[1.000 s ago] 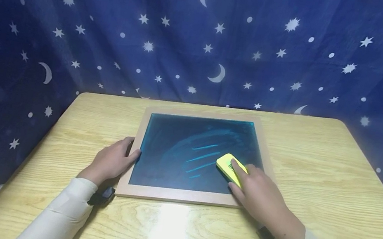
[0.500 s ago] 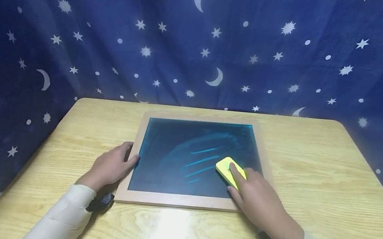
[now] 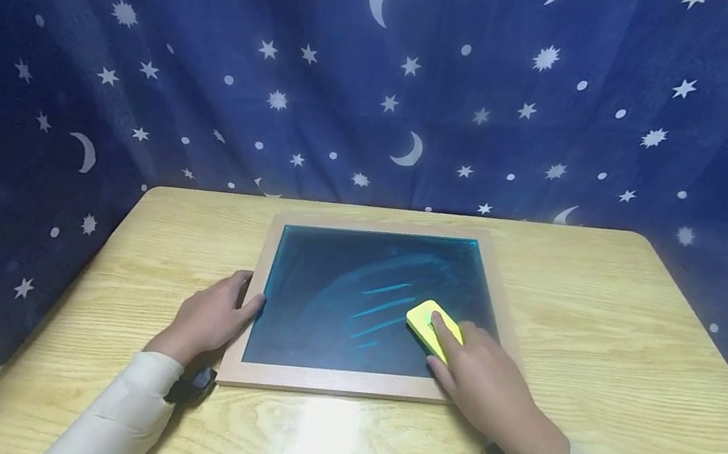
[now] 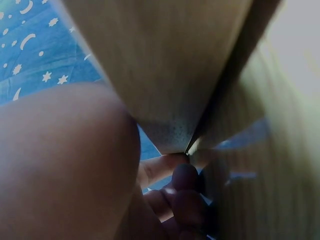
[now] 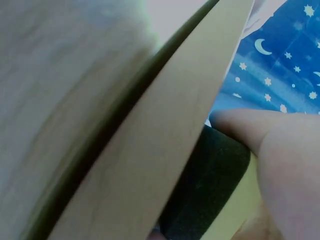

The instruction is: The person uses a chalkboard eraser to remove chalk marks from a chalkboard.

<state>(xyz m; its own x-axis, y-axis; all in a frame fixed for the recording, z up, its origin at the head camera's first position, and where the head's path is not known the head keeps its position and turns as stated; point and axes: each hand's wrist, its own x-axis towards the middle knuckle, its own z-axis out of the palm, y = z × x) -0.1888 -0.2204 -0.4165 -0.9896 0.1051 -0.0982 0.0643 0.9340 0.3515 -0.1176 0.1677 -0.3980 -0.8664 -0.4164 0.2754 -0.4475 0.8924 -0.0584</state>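
Note:
A framed blackboard (image 3: 332,293) lies on the table, with several short blue chalk strokes (image 3: 382,305) and faint blue smears on its dark surface. My left hand (image 3: 209,318) grips the left side of its wooden frame (image 4: 165,65), thumb on top and fingers curled at the edge. Over the board's right part, my right hand (image 3: 489,382) holds a yellow board eraser (image 3: 424,317), index finger stretched along its top. The eraser's dark pad (image 5: 207,185) faces the board, just right of the strokes. My palm hides the eraser's rear end.
The light wooden table (image 3: 606,321) extends around the board, with a bright reflection in front of it. Behind and at both sides hangs a blue curtain (image 3: 336,40) with moons and stars. Each wrist carries a small dark device.
My right hand and the eraser have shifted slightly left, closer to the strokes. My left hand stays on the frame. The head view has tilted a little upward.

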